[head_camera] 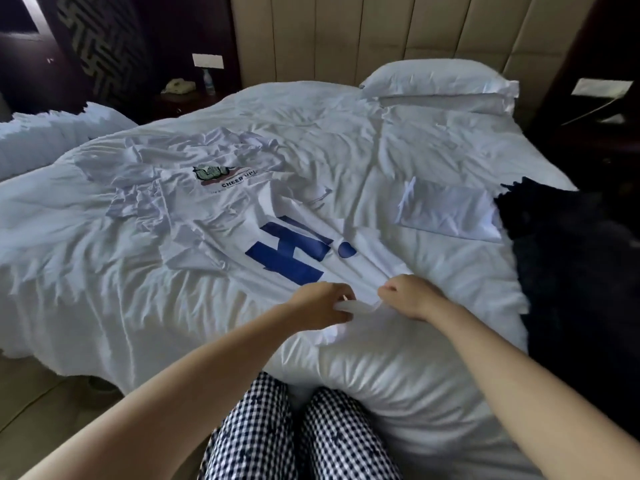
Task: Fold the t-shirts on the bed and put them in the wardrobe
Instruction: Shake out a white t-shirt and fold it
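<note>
White shirt (304, 220) lying spread on bed (381, 150), long axis stretching away beyond blue print (292, 252). Left hand (320, 306), right hand (410, 297) both pinching edge nearside of print, fingers curling round cloth, equally near.

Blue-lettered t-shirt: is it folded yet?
No. The blue-lettered t-shirt lies spread out on the bed, with the left hand and right hand pinching its near edge.

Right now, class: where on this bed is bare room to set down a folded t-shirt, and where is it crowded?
Free: duvet between the pillow, the folded t-shirt and the CHEER UP t-shirt; also the duvet's left side, beside the Hi t-shirt. Crowded: centre-left, where the two unfolded t-shirts overlap.
</note>
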Motion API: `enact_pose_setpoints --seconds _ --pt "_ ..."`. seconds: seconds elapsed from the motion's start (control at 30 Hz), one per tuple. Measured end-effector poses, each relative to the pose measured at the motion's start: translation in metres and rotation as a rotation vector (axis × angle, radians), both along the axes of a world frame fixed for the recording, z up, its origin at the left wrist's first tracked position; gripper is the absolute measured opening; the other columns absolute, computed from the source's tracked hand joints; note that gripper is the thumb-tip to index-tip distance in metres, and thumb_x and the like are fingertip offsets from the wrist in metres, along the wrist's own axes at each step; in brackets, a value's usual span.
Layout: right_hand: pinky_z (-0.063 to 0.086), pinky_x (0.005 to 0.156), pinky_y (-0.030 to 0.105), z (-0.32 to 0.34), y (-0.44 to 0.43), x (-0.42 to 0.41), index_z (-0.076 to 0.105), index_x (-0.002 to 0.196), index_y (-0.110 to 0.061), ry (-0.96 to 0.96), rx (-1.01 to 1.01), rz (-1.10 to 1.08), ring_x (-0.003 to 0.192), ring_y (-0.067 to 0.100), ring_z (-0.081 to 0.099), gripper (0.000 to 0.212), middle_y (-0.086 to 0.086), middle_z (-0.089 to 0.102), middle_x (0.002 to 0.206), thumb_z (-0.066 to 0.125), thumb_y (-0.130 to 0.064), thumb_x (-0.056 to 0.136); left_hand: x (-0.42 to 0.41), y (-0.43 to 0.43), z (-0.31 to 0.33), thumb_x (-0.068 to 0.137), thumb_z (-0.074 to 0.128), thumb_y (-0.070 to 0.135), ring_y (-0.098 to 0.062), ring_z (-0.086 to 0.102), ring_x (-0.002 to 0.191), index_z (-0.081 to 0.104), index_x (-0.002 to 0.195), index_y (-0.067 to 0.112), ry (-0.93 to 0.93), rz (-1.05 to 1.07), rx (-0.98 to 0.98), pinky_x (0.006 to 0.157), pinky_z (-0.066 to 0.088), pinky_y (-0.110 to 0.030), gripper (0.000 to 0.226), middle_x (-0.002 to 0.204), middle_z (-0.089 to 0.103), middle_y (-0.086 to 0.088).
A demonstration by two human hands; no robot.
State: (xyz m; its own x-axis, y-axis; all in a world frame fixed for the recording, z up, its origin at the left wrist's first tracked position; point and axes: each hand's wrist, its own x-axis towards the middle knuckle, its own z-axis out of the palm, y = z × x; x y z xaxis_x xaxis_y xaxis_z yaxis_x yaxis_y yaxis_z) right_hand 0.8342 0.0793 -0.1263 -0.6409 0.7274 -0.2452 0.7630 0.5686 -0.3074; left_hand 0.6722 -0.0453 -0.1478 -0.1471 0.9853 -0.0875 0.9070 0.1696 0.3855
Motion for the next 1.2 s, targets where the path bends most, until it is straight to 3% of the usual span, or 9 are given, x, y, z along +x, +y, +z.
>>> enact_pose_setpoints --seconds 0.1,0.17,0.27,0.37,0.47,0.7,0.93,1.07,1.2 --pt "0.032 0.056 0.031 0.005 0.008 0.035 0.037 0.060 -0.020 -0.049 0.112 -0.035 0.060 0.018 0.043 0.040 -0.002 0.045 0.063 0.047 -0.047 0.087 0.021 0.010 -0.001 0.087 0.068 0.040 -0.014 0.060 0.099 0.058 0.123 0.032 0.013 -0.070 0.012 0.074 0.043 -0.026 0.038 0.111 0.063 0.012" --pt "0.036 0.060 0.028 0.006 0.016 0.056 0.054 0.066 -0.021 -0.139 0.259 -0.061 0.073 0.020 0.055 0.031 -0.003 0.058 0.073 0.055 -0.047 0.082 0.030 0.016 -0.002 0.086 0.070 0.040 -0.013 0.060 0.106 0.056 0.127 0.035 0.006 -0.103 0.028 0.080 0.047 -0.029 0.043 0.122 0.060 0.011" --pt "0.038 0.090 0.030 0.005 0.028 0.078 0.067 0.103 -0.023 -0.352 0.425 -0.124 0.105 0.023 0.058 0.023 0.000 0.066 0.104 0.056 -0.032 0.085 0.037 0.024 -0.002 0.088 0.068 0.039 -0.013 0.055 0.117 0.053 0.133 0.035 0.018 -0.140 0.008 0.084 0.044 -0.026 0.048 0.138 0.051 0.012" --pt "0.014 0.116 0.047 -0.002 0.031 0.079 0.061 0.118 -0.025 -0.508 0.439 -0.152 0.125 0.024 0.043 0.031 0.002 0.056 0.126 0.047 -0.026 0.090 0.034 0.025 -0.006 0.090 0.065 0.037 -0.014 0.051 0.122 0.050 0.136 0.034 0.064 -0.136 -0.009 0.089 0.044 -0.029 0.048 0.142 0.047 0.011" --pt "0.006 0.116 0.055 -0.009 0.021 0.055 0.059 0.121 -0.031 -0.430 0.320 -0.091 0.127 0.026 0.042 0.032 0.004 0.050 0.129 0.043 -0.032 0.093 0.019 0.019 -0.011 0.092 0.062 0.036 -0.016 0.051 0.122 0.052 0.134 0.032 0.091 -0.065 -0.004 0.090 0.045 -0.030 0.044 0.141 0.048 0.010" --pt "0.040 0.103 0.037 -0.024 -0.037 -0.043 0.046 0.142 -0.031 0.028 0.031 0.110 0.131 0.023 0.043 0.049 -0.003 0.044 0.145 0.053 -0.033 0.094 -0.055 -0.022 -0.022 0.094 0.056 0.035 -0.021 0.042 0.132 0.054 0.133 0.031 0.130 0.228 0.051 0.105 0.037 -0.035 0.040 0.148 0.040 0.004" --pt "0.036 0.108 0.042 -0.044 -0.089 -0.121 0.036 0.146 -0.032 0.011 0.005 0.357 0.138 0.024 0.033 0.067 -0.004 0.033 0.153 0.063 -0.041 0.085 -0.119 -0.084 -0.045 0.098 0.047 0.040 -0.033 -0.007 0.150 0.028 0.150 0.030 0.231 0.504 -0.013 0.121 0.000 -0.043 0.056 0.163 0.000 -0.011" --pt "0.038 0.102 0.042 -0.061 -0.091 -0.134 0.051 0.136 -0.034 -0.030 0.181 0.372 0.124 0.028 0.044 0.047 0.000 0.051 0.134 0.051 -0.017 0.092 -0.136 -0.101 -0.053 0.097 0.046 0.038 -0.030 0.022 0.144 0.029 0.150 0.035 0.163 0.491 -0.063 0.117 0.017 -0.039 0.055 0.156 0.029 -0.008" --pt "0.049 0.089 0.038 -0.054 -0.080 -0.134 0.068 0.118 -0.031 -0.033 0.256 0.375 0.107 0.031 0.058 0.045 0.002 0.063 0.117 0.044 -0.003 0.092 -0.136 -0.098 -0.044 0.097 0.047 0.030 -0.024 0.052 0.118 0.056 0.133 0.033 0.194 0.454 0.005 0.090 0.044 -0.033 0.037 0.126 0.059 0.001"
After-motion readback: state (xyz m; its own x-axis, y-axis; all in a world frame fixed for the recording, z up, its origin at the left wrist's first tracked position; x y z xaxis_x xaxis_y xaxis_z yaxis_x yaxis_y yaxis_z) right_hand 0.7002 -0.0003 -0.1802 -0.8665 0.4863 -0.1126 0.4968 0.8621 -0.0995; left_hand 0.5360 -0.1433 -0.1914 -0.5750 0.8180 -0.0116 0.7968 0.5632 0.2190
